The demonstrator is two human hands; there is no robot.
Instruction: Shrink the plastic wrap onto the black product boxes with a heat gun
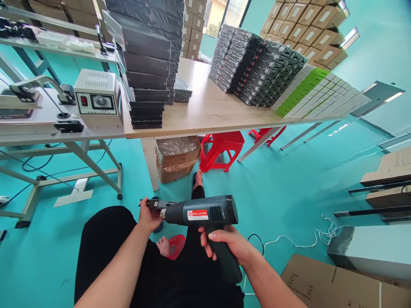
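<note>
A dark grey heat gun [205, 211] with a red and white label lies level above my lap, its nozzle pointing left. My right hand [224, 241] wraps round its handle, thumb near the top of the grip. Just beyond the nozzle, my left hand [149, 218] grips a dark flat box [157, 204], seen almost edge-on. The nozzle overlaps the box and the fingers in this view; whether they touch I cannot tell. A white cord [289, 239] trails over the floor on the right.
Stacks of black boxes [147, 64] and wrapped boxes [253, 64] stand on the wooden table [199, 115] ahead. A sealing machine's control box [98, 96] is at left. Under the table are an open carton [178, 160] and a red stool [221, 149]. Cartons [321, 278] lie at lower right.
</note>
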